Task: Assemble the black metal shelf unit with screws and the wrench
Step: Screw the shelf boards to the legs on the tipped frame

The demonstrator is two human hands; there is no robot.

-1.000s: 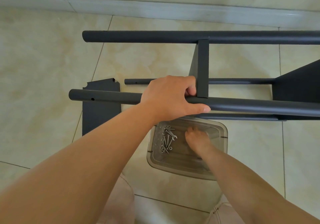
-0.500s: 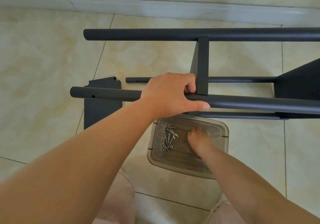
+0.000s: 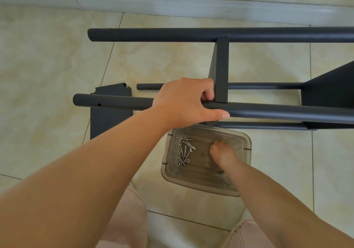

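A person is looking down at a partly built black metal shelf unit point(image 3: 222, 69) that is lying on its side on a pale tiled floor point(image 3: 47, 65). The left hand point(image 3: 183, 102) is gripping the nearest black tube point(image 3: 277, 112) of the frame, with the fingers curling over the top and the thumb stretching along the near side. The grip is sitting just beside an upright flat panel point(image 3: 221, 71) that is joining this tube to a second long tube point(image 3: 191, 34) farther away, close to the wall skirting point(image 3: 172, 4).

Below the frame, a clear plastic tub point(image 3: 243, 182) is resting on the floor. The right hand point(image 3: 223, 155) is reaching down inside it, with the fingers bunching together against the bottom (whether they are pinching anything cannot be told, as the fingertips are hidden). A small heap of silver screws point(image 3: 183, 150) is lying in the left part of the tub, just beside the hand but apart from it.

A loose black shelf panel point(image 3: 109, 121) with notched corners is lying flat on the floor to the left, partly under the near tube. Two thinner tubes are running along the floor beneath the frame, towards a dark panel at the right edge. Pale pink trouser knees point(image 3: 126, 219) are showing at the bottom.
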